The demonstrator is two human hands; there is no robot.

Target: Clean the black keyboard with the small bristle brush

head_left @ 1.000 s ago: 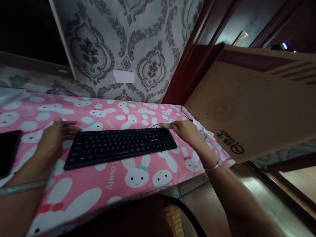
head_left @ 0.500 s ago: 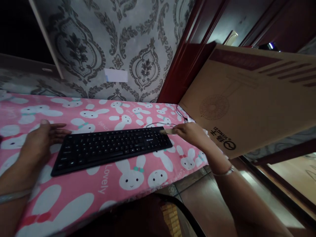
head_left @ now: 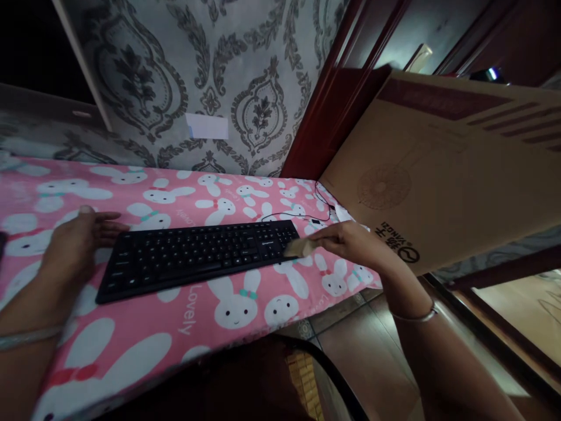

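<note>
From where I stand, the right hand [head_left: 346, 241] has its thumb and fingers pinched on a small tan tool [head_left: 301, 248], the broad end over the near right corner of the black keyboard [head_left: 197, 251]. It looks like a brush, though I can't be sure. The keyboard lies face up on the pink cloth [head_left: 144, 318], a thin cord [head_left: 302, 217] trailing behind its right end. The left hand [head_left: 81, 242] is open and grips nothing, its fingertips at the far left corner; whether they touch, I can't tell.

To do this well, I'd say, keep the strokes light and short, let the broad end reach down between the keys, and go one row at a time. A firm left fingertip on the corner would stop the keyboard skidding on the cloth.

As for writing, the cloth says "Lovely" among its rabbits [head_left: 236, 309], and the cardboard box [head_left: 456, 193] on the right reads "YANGZI" along with Chinese characters, beside a round logo [head_left: 409, 253] and a fan drawing [head_left: 384, 187]. The keyboard's own small lettering is too faint for me to read
</note>
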